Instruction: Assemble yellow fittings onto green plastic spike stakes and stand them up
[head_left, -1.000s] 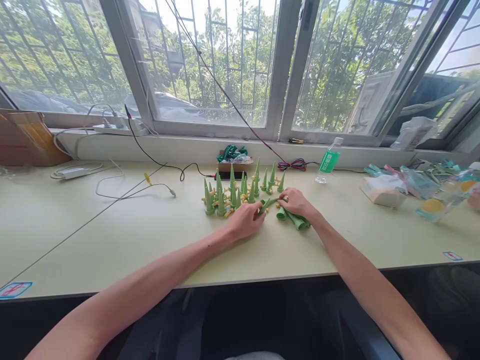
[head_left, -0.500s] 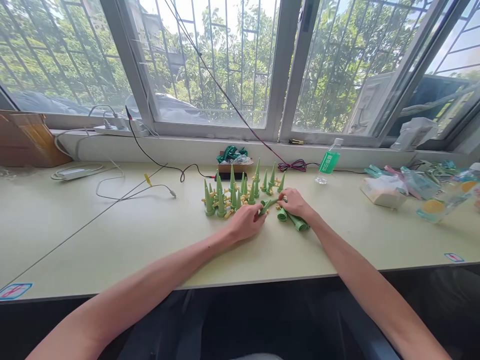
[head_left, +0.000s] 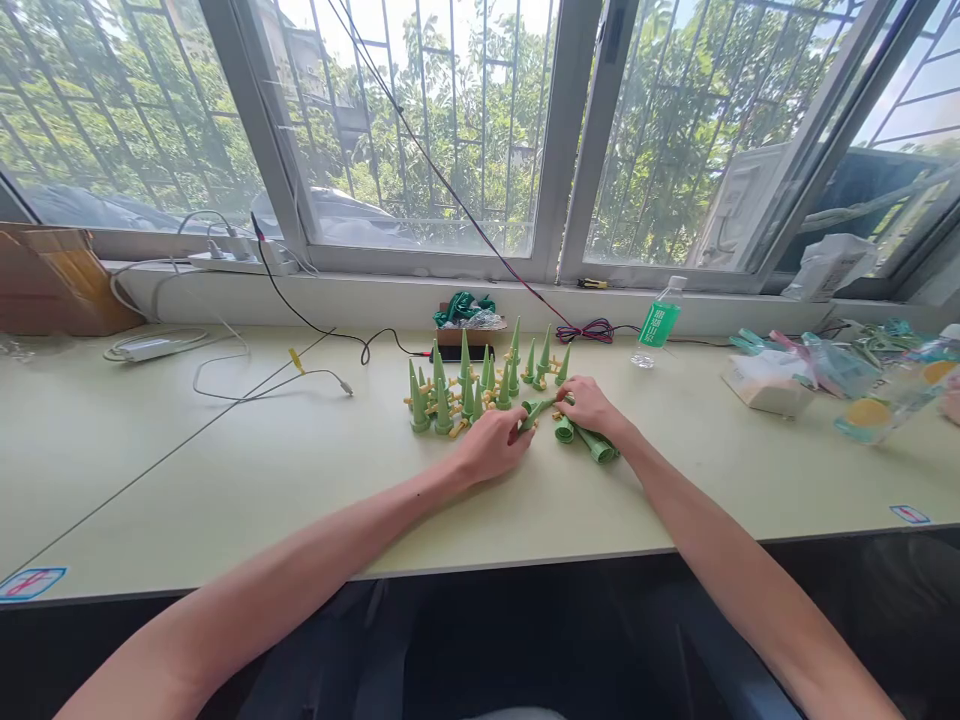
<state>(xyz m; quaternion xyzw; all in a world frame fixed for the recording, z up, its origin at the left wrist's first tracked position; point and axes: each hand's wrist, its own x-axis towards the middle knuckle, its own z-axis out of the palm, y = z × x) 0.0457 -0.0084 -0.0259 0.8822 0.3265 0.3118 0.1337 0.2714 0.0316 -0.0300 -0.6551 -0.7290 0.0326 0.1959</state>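
Note:
Both my hands meet on one green cone-shaped plastic spike [head_left: 534, 408] lying across the pale table [head_left: 225, 470]. My left hand [head_left: 491, 443] is closed on its wide end, and my right hand [head_left: 592, 404] is closed round its tip end, where a small yellow part shows. Just behind them stand several upright green cone spikes [head_left: 465, 385] with yellow side pieces. Under my right wrist lie a few more green spikes [head_left: 589, 440] on their sides.
A green-labelled water bottle [head_left: 657, 322] stands at the back right. A small box with dark green material [head_left: 463, 318] sits by the window sill. Cables [head_left: 247, 380] trail over the left of the table. Plastic bags and packets [head_left: 817, 375] lie at the right; a cardboard box [head_left: 52, 280] at far left.
Almost nothing has moved. My hands have stayed on the lying spike, with only small shifts of the fingers and of the spikes under my right wrist.

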